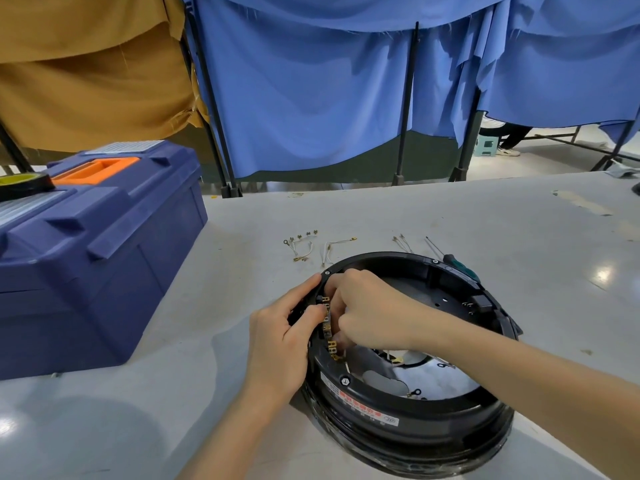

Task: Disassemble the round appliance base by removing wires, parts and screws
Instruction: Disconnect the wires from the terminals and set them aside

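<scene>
Grey table (pixel 381 209): toolbox (pixel 104 254), base (pixel 398 427), wires (pixel 301 245), screwdriver (pixel 457 263)

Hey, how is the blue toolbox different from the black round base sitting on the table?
The toolbox is blue and boxy; the round base is black and ring-shaped. The toolbox is closed, while the base lies open with wiring showing inside. Nobody touches the toolbox; the left hand grips the base's rim and the right hand pinches at brass terminals inside it. Both sit on the grey table.
</scene>
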